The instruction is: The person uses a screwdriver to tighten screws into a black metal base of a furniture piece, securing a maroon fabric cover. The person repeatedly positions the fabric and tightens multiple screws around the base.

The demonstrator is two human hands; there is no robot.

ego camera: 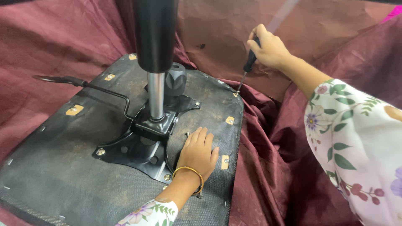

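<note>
Your left hand [199, 152] is lying flat and open, palm down, on the black underside of the upturned chair seat [75, 167], gripping nothing; its fingers are touching the edge of the black metal mounting plate [138, 144], and a thin gold bangle [188, 171] is sitting at the wrist; your right hand [268, 48] is closing in a fist around the black handle of a screwdriver [247, 69], whose thin shaft is slanting down so the tip is meeting the far right edge of the seat, near a small tan tab [230, 120]; the chrome and black gas column [155, 54] is rising from the plate, with a black lever [83, 86] reaching left; maroon cloth [293, 138] is lying all around the seat.
</note>
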